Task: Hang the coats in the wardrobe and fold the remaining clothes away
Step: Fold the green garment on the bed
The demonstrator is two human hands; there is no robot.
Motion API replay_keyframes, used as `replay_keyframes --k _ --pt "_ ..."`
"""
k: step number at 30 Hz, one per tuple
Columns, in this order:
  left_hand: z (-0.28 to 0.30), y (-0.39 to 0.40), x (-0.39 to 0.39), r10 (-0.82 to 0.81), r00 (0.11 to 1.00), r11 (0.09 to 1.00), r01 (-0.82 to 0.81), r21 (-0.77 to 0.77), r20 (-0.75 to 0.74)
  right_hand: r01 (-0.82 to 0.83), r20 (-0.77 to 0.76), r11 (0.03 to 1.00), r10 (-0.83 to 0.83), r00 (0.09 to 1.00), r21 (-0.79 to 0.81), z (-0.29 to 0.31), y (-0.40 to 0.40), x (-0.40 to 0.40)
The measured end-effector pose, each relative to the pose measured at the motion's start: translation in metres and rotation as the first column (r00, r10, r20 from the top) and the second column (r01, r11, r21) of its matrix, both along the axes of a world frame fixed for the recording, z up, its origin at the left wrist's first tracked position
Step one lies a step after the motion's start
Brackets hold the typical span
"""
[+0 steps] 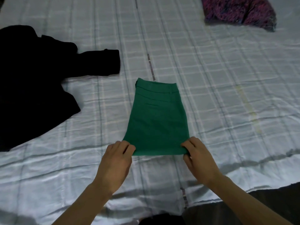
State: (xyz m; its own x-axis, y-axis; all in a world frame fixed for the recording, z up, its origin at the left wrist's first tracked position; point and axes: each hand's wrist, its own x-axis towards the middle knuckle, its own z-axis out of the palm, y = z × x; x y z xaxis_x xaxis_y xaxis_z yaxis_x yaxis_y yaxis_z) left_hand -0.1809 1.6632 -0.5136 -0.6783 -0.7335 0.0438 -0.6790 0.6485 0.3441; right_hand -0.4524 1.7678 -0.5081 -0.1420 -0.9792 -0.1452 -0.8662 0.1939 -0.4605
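Both hands are down at the near edge of the folded green cotton trousers (pixel 156 120). My left hand (pixel 116 163) pinches the near left corner, fingers curled over the fabric edge, and my right hand (pixel 198 159) pinches the near right corner the same way, thumb tucked under. So neither one is loose, both are gripping cloth.

Those trousers lie flat in the middle of the pale blue checked bedsheet (pixel 219 78), waistband at the far end, a welt pocket showing on top. Off to the left, well apart from them, a black coat (pixel 32 82) is sprawled out with one sleeve reaching toward the centre of the bed. Far right corner has a folded purple and pink knitted garment (pixel 240 12), also well apart. Nothing sits between my hands and the trousers. Dark floor (pixel 259 207) peeks in at the bottom right past the sheet edge.
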Motion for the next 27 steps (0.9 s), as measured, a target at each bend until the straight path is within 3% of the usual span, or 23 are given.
replay_keyframes --k 5,15,23,25,27 --pt "0.011 -0.043 -0.021 0.067 0.994 0.994 -0.074 -0.077 -0.089 0.069 0.057 0.977 -0.058 0.997 -0.204 0.014 -0.039 -0.023" --pt "0.008 -0.156 -0.089 0.188 0.982 0.975 -0.187 -0.117 -0.004 0.171 0.149 0.963 -0.142 0.979 -0.208 0.007 -0.148 -0.076" --pt "-0.023 -0.220 -0.132 0.242 0.969 0.969 -0.239 -0.067 0.041 0.166 0.062 0.985 -0.162 0.985 -0.054 -0.029 -0.218 -0.116" --pt "-0.026 -0.213 -0.136 0.237 0.971 0.968 -0.234 -0.096 0.022 0.193 0.028 0.977 -0.191 0.981 -0.087 -0.030 -0.217 -0.106" --pt "-0.030 -0.195 -0.137 0.152 0.988 0.975 -0.152 -0.162 -0.010 0.105 -0.055 0.979 -0.116 0.992 -0.175 -0.030 -0.207 -0.089"
